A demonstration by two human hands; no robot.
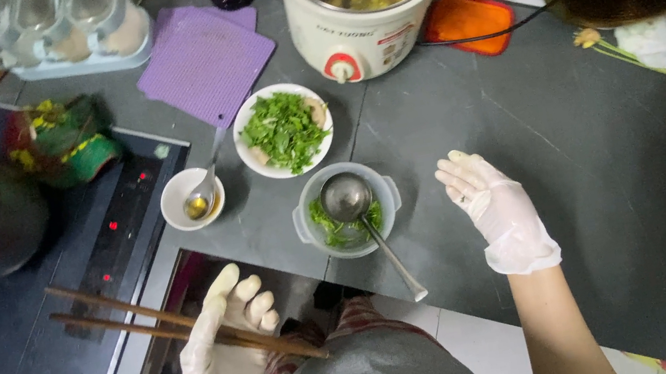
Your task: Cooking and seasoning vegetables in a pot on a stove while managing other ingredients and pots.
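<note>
Here, left hand (222,362) pinches chopsticks (166,324); right hand (497,208) hovers spread (empty) beside the ladled bowl (346,209), herb plate (284,130) behind.

Dark grey stone desk (603,167) under even indoor light; black induction hob (35,358) set at left; pale tiled floor (490,351) below.

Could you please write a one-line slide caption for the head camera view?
Gloved left hand holds chopsticks; open right hand hovers beside a clear bowl holding a ladle.
</note>
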